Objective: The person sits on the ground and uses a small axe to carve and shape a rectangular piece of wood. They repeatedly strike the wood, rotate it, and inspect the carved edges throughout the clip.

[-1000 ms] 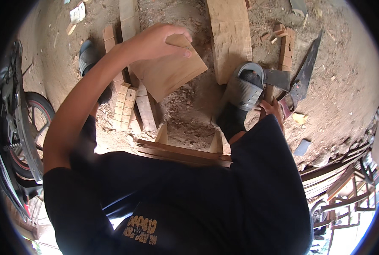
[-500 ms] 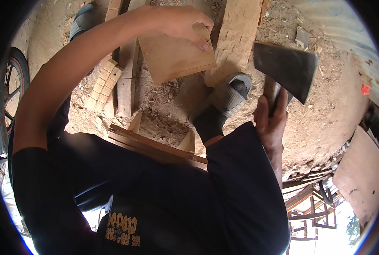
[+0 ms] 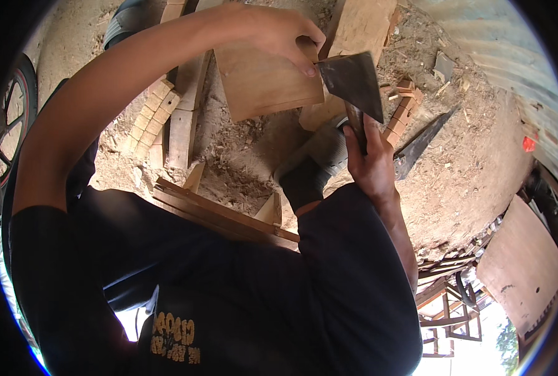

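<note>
My left hand [image 3: 282, 37] grips the edge of a flat wooden board [image 3: 263, 81], thumb on its face and fingers around its far side. The board stands tilted over a thick wooden beam [image 3: 363, 28] on the ground. My right hand [image 3: 374, 160] is closed around the short handle of a hatchet [image 3: 355, 84]. Its dark, wide head is close to the board's right edge and my left thumb; I cannot tell whether they touch. Behind the hatchet, my sandalled foot [image 3: 329, 147] rests on the ground.
A handsaw blade [image 3: 422, 144] lies right of my right hand, beside a row of small wooden blocks [image 3: 404, 113]. Notched wood pieces [image 3: 154, 116] and planks [image 3: 185, 131] lie to the left. A low wooden bench [image 3: 229, 216] is under me. A motorbike wheel [image 3: 17, 119] stands far left.
My right hand has brought the hatchet left, next to the board's edge. The saw and small blocks show on the right. My left hand keeps its hold on the board.
</note>
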### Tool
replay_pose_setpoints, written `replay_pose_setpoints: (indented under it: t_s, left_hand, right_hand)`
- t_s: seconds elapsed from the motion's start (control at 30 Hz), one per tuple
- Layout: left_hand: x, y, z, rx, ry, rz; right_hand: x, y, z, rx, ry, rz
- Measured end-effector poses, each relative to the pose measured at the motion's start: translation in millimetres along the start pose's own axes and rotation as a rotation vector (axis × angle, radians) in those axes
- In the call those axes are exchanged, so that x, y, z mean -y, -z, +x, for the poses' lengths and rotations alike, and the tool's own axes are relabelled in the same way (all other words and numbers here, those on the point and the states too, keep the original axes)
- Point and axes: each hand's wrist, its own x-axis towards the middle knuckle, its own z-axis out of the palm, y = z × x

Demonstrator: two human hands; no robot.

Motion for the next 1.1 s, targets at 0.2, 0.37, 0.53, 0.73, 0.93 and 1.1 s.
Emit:
replay_pose_setpoints:
  t_s: [0.2, 0.37, 0.53, 0.73, 0.93, 1.1]
  left_hand:
    - [37, -7, 26, 0.115, -0.161, -0.091]
    - [4, -1, -1, -0.026, -0.014, -0.001]
    - [10, -5, -1, 0.002, -0.031, 0.038]
    - [14, -8, 8, -0.052, -0.13, 0.052]
    - [25, -18, -1, -0.137, -0.108, 0.22]
    - [10, -10, -1, -0.072, -0.038, 0.241]
  right_hand:
    - [7, 0, 6, 0.019, 0.025, -0.025]
    - [1, -7, 0, -0.051, -0.026, 0.052]
    - [5, -2, 6, 0.024, -0.022, 0.01]
    - [8, 6, -2, -0.028, -0.131, 0.08]
    - [-4, 4, -11, -0.082, -0.28, 0.2]
    - [-15, 2, -23, -0.15, -0.313, 0.255]
